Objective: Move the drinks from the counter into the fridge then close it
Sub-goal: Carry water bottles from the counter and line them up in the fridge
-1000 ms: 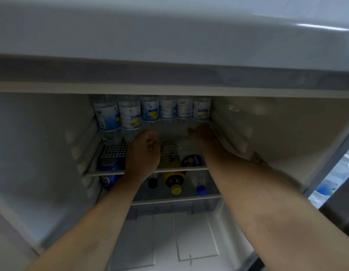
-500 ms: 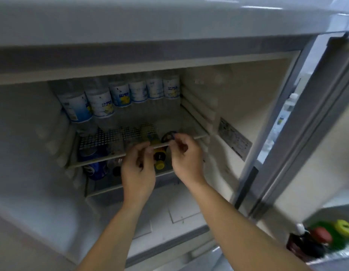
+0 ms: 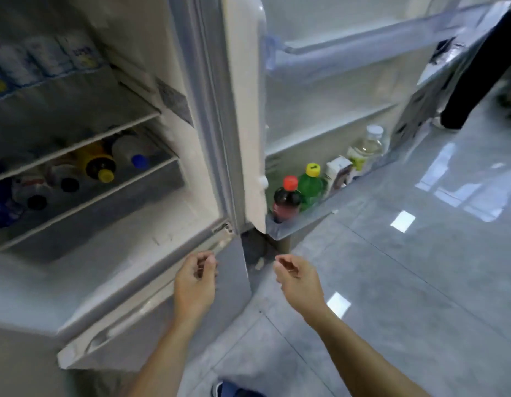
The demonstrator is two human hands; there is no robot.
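We think the drinks are in the fridge now, lying on its shelves, and our left hand and right hand hang loosely curled holding nothing, so the door needs closing.

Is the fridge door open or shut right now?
Open. The fridge door is swung wide to the right, showing its bottom rack with the red-capped bottle and green bottle; the inner shelves are exposed too.
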